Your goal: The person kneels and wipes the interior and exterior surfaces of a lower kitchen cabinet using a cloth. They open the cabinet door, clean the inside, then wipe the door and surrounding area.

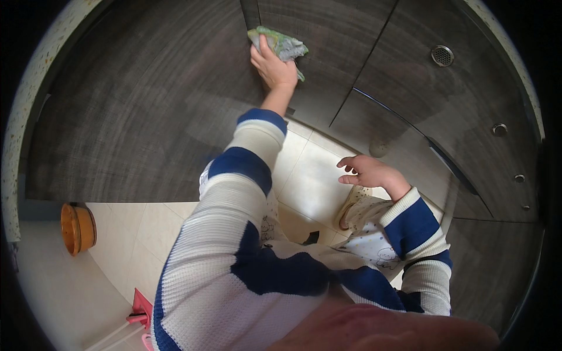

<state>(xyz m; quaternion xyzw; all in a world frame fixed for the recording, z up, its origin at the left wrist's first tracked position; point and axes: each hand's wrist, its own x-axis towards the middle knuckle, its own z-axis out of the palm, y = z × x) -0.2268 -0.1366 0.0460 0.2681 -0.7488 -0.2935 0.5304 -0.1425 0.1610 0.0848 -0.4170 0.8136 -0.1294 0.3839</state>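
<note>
My left hand (275,70) is raised at the upper middle, its fingers closed on a crumpled green and grey cloth (287,47). The cloth lies against a dark wood-grain cabinet panel (316,74), close to the inner corner where it meets a wide dark panel (145,109) on the left. My right hand (369,172) is lower and to the right, over the pale tiled floor and near the cabinet's lower edge. Its fingers are slightly bent and apart, with nothing in them. A long dark handle (452,164) runs along the cabinet front to its right.
Round metal vent (442,56) and smaller round fittings (499,129) are set in the right-hand cabinet front. Speckled countertop edges (33,83) curve around the top. An orange basin (83,230) stands at the left, a pink plastic tool (141,309) at the lower left. A slippered foot (351,206) is below my right hand.
</note>
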